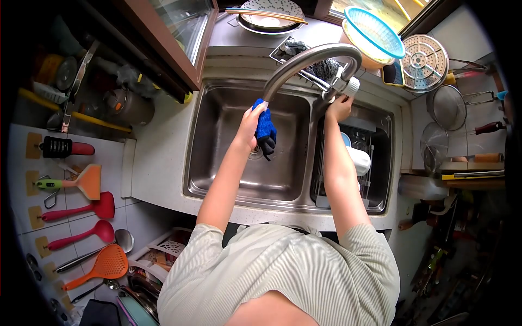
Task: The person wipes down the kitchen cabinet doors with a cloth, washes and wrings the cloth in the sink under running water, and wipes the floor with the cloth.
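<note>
My left hand (250, 127) is closed around a blue work glove (264, 125) with dark fingertips, which hangs over the left basin (217, 152) of the steel sink. The spout end of the curved faucet (304, 54) comes down right at the top of the glove and my thumb. Any water flow is hard to make out. On the right, my right hand (339, 108) reaches to the faucet's base, its fingers curled at the handle just below a white cylindrical fitting (352, 87). The handle itself is mostly hidden by the hand.
A rack with a white cup (359, 161) sits in the right basin. Behind the sink stand a wire caddy with scrubbers (325, 69), a blue colander (375, 32) and a patterned bowl (272, 12) with chopsticks. Utensils, including an orange skimmer (111, 262), hang on the left wall; strainers (447, 107) hang right.
</note>
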The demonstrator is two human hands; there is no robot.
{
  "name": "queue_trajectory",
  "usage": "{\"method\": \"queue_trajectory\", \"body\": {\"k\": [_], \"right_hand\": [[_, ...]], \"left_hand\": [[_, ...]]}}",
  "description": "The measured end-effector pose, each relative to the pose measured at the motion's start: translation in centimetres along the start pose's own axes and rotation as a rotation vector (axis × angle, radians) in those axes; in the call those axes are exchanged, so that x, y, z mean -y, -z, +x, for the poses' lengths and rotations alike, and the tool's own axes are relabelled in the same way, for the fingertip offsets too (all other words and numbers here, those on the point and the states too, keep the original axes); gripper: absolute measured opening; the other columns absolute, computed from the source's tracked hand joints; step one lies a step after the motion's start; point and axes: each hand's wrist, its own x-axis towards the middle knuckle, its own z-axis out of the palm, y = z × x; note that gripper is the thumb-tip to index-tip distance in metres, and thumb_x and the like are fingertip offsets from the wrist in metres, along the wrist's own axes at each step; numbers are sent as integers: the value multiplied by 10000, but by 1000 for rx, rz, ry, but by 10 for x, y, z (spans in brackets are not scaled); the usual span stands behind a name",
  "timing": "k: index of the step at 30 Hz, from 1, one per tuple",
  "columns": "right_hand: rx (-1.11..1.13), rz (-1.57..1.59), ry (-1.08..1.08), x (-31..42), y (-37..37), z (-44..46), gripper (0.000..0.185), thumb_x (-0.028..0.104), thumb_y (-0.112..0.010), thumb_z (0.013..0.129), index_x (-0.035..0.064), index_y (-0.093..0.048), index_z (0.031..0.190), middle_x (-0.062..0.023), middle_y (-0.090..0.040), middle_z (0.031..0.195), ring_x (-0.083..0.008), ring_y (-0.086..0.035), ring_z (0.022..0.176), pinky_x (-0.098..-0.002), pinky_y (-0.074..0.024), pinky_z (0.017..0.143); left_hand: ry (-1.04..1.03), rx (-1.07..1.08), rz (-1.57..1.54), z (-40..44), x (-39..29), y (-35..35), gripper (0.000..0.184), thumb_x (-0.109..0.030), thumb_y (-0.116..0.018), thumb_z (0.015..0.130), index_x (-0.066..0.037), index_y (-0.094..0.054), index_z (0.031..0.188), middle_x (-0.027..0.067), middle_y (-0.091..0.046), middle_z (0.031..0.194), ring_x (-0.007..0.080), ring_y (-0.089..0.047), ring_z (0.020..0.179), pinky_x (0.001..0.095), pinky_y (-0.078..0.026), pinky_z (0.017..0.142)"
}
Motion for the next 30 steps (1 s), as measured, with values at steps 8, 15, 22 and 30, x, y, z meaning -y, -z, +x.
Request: {"method": "queue_trajectory", "body": {"k": [8,15,22,30], "right_hand": [[-9,625,241,30,46,-77,337,110,-464,871,12,-487,1193,-129,-543,1047,-235,-520,989,-342,-419,828],[1387,756,-329,30,31,-144,522,456,-351,953,41,-549,1201,-39,-594,1123,-147,-521,1052,-278,-321,983],[1434,909,-503,22,24,-146,378,319,-590,870,55,-552,1138,-34,-600,1026,-130,-558,931,-269,-439,820],[1008,642,184,78,44,-185,309,293,-672,809,12,-547,783,-71,-546,637,-88,-491,615,-273,-430,577]], "left_hand": [[115,172,489,-9,-33,-4,395,-295,-688,795,-60,-538,1075,40,-575,932,123,-574,845,257,-487,736],[-30,330,680,-4,-48,6,499,-213,-732,749,-54,-507,1165,68,-578,1050,138,-553,966,280,-461,853],[-93,176,389,15,-31,39,318,-156,-627,832,-59,-503,1108,38,-574,991,121,-548,918,267,-454,827],[-261,-199,275,41,38,44,257,-280,-478,955,-40,-532,880,25,-571,819,94,-523,753,252,-438,687]]}}
